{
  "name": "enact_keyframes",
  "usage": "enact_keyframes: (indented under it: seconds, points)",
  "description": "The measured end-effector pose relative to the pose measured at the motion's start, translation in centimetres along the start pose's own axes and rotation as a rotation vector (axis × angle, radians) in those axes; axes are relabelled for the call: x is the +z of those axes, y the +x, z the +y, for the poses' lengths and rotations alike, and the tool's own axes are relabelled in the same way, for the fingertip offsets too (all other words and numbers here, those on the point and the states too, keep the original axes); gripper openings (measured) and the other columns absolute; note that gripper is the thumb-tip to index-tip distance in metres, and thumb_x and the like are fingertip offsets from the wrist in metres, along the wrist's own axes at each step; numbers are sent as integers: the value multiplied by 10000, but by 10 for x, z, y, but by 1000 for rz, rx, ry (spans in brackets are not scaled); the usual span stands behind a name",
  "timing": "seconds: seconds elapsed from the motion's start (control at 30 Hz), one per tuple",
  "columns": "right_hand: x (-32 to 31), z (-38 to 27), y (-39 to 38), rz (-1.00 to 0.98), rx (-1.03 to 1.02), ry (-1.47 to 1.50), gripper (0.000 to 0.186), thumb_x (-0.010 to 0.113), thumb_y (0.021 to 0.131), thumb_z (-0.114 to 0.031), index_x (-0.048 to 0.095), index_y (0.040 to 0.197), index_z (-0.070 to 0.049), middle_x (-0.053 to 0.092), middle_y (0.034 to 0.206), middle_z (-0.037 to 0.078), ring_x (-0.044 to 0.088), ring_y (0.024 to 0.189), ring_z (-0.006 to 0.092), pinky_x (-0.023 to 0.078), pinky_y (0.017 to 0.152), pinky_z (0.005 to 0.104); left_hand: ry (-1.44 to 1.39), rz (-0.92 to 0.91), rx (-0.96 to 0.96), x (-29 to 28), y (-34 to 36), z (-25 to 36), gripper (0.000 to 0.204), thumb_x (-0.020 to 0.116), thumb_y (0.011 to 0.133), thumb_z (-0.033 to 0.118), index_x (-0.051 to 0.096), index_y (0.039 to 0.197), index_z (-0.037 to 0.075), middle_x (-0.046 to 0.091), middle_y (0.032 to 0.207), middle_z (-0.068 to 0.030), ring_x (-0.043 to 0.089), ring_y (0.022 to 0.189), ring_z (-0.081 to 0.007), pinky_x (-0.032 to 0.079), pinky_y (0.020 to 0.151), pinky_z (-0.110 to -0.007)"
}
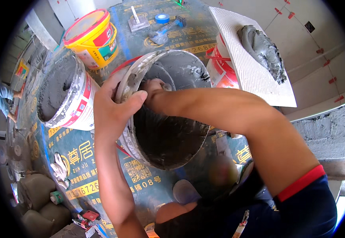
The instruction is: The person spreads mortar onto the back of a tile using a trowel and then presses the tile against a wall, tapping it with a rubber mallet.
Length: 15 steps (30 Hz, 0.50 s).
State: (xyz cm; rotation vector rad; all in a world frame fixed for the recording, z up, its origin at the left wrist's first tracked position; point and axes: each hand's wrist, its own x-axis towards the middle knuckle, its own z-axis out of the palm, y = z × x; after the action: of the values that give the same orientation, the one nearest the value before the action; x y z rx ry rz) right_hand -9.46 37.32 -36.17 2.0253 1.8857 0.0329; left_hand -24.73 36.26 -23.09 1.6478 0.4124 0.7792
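A bucket (pixel 140 65) of dark grey mortar (pixel 168 139) is tilted in front of me, its opening facing me. My left hand (pixel 119 103) grips its left rim, thumb over the edge and fingers round the outside. My right hand (pixel 155 90) reaches into it from the right, fingers curled closed near the inner left wall. What these fingers hold is mostly hidden. Beyond the hand a curved grey edge shows inside the bucket. At the right, a pale ridged tile (pixel 240 55) carries a lump of grey mortar (pixel 261 51) and rests against a red-and-white bucket (pixel 223 67).
A second bucket (pixel 83 105), filled with grey mortar, stands at the left. Behind it is a yellow lidded bucket (pixel 101 49). Farther back lie a notched float (pixel 138 23), blue tape (pixel 162 18) and a blue-grey power tool (pixel 166 32). Another person's hand (pixel 18 94) shows far left.
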Motion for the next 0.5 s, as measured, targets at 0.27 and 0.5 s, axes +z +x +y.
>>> enact_keyframes:
  seconds: [0.27, 0.5]
  points:
    - [83, -47, -54, -269, 5, -67, 426, 676, 797, -306, 671, 1163, -88, 680, 1125, 105, 681, 969, 276, 558, 641, 475, -41, -46, -34, -1, -2, -3, 579, 771, 703, 156, 591, 1213, -52, 644, 1100, -90, 590, 1017, -149, 432, 924, -281]
    - [-44, -14, -125, -77, -317, 317, 352, 607, 848, -227, 667, 1162, -77, 668, 1165, 92, 676, 1009, 263, 559, 728, 425, -39, 90, 2, -18, -20, -12, 544, 748, 723, 117, 592, 1215, -55, 640, 1106, -89, 583, 1033, -154, 415, 950, -276]
